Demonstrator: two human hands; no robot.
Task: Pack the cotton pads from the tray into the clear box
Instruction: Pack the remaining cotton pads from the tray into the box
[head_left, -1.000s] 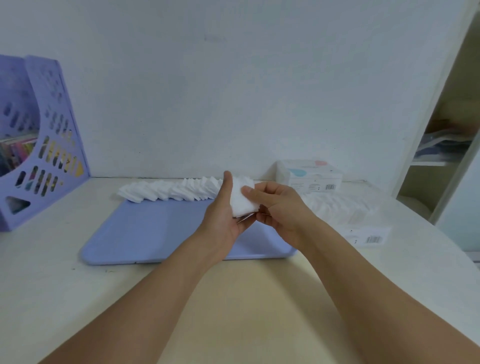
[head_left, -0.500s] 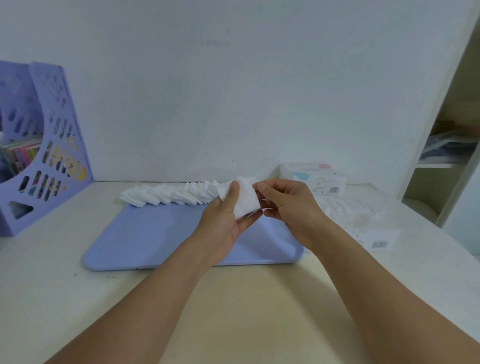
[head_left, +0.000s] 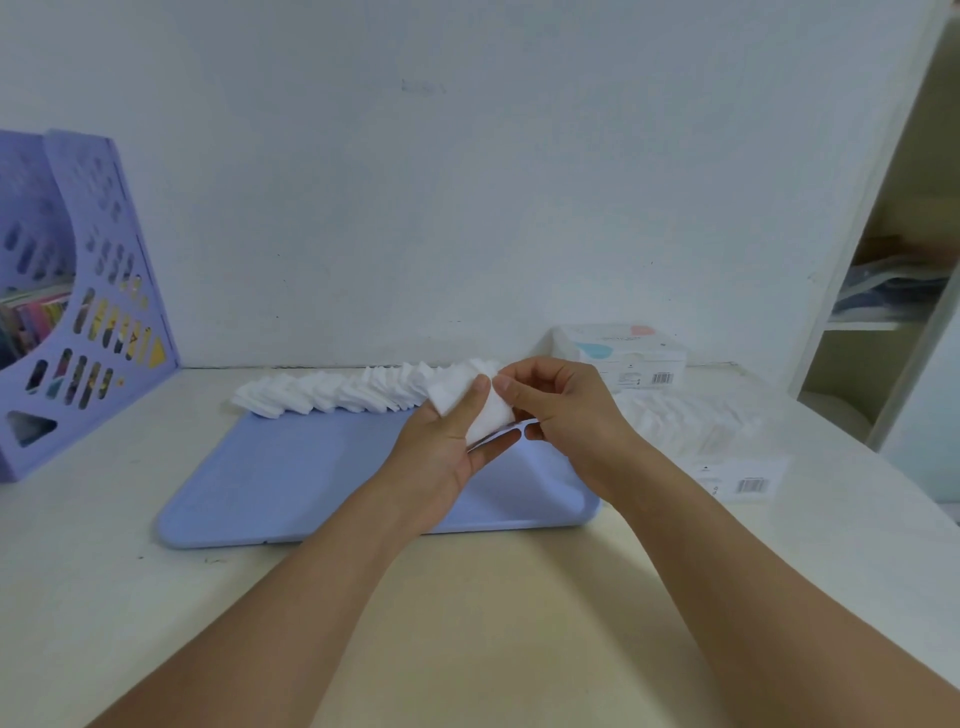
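Observation:
A row of white cotton pads (head_left: 332, 393) lies along the far edge of the blue tray (head_left: 291, 483). My left hand (head_left: 447, 447) holds a small stack of cotton pads (head_left: 475, 402) above the tray's right half, thumb pressed on top. My right hand (head_left: 558, 402) pinches the stack's upper right edge. The clear box (head_left: 706, 441) lies on the table right of the tray, with white pads inside and a barcode label on its near side.
A purple file rack (head_left: 78, 312) with books stands at the far left. A white carton (head_left: 623, 353) sits by the wall behind the clear box. Shelves (head_left: 893, 312) rise at the right edge.
Both hands have risen slightly with the stack. My left thumb has slid over the top pad, and my right fingers have moved to the stack's upper edge.

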